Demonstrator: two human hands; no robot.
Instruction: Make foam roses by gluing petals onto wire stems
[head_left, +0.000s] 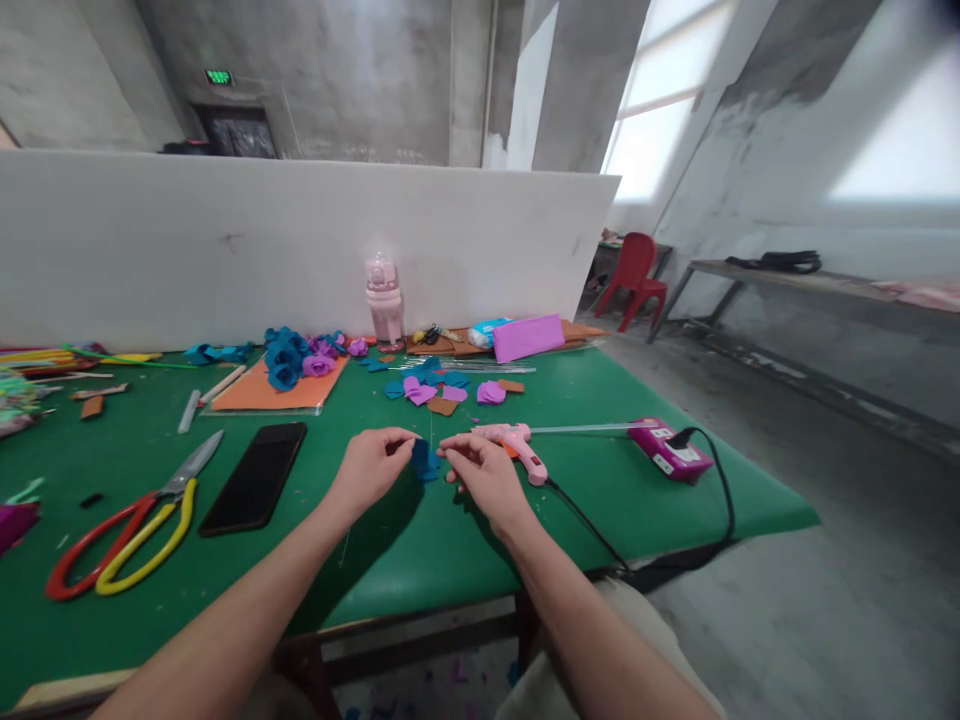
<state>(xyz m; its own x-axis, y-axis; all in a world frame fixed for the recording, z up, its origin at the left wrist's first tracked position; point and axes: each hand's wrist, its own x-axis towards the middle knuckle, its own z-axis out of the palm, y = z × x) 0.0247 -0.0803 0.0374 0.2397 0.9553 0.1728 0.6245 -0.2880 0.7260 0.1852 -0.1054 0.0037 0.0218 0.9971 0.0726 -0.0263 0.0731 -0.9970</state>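
Observation:
Both my hands meet over the green table [420, 560] near its front edge. My left hand [369, 467] and my right hand [484, 472] pinch a small blue felt piece [425, 460] between their fingertips, one from each side. A thin wire stem rises from the piece. Just behind my right hand lies a pink glue gun [517, 444], its black cable running off the table's front right.
Red and yellow scissors [127, 535] and a black phone [255, 476] lie to the left. Blue and purple felt flowers [300, 355] sit on an orange sheet, loose petals [442, 385] behind my hands. A pink power strip [670, 450] sits right, a pink bottle [384, 300] by the white partition.

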